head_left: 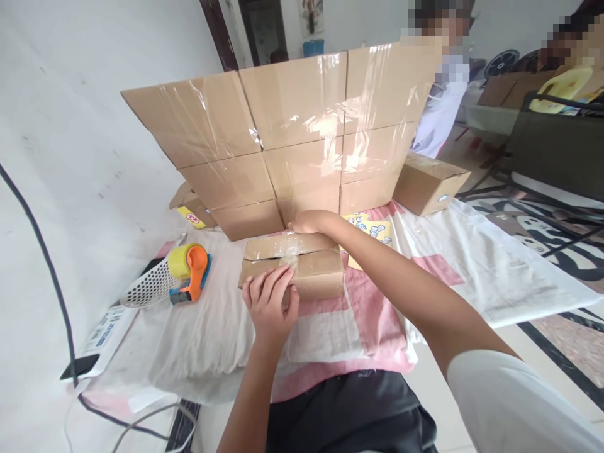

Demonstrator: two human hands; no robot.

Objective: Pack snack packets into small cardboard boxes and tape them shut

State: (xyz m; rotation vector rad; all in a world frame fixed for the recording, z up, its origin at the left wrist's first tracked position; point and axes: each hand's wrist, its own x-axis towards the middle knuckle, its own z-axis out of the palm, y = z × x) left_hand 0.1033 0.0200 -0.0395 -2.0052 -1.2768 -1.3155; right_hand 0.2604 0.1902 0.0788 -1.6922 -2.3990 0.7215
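Carton [318, 280] is touched near-side by the left hand [272, 303], far-side by the right hand [315, 221]; grips can't be told.

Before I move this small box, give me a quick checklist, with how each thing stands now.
1. Left hand on the small box: ok, its fingers lie over the near side.
2. Right hand grip: cannot tell; it is at the far edge, its fingers partly hidden.
3. Top seam fully closed: not ok; a dark gap shows left of the clear tape.
4. Orange tape dispenser out of the way: ok, it lies left of the box, apart from it.
5. Yellow cards clear of the right forearm: cannot tell; the arm passes in front of them.
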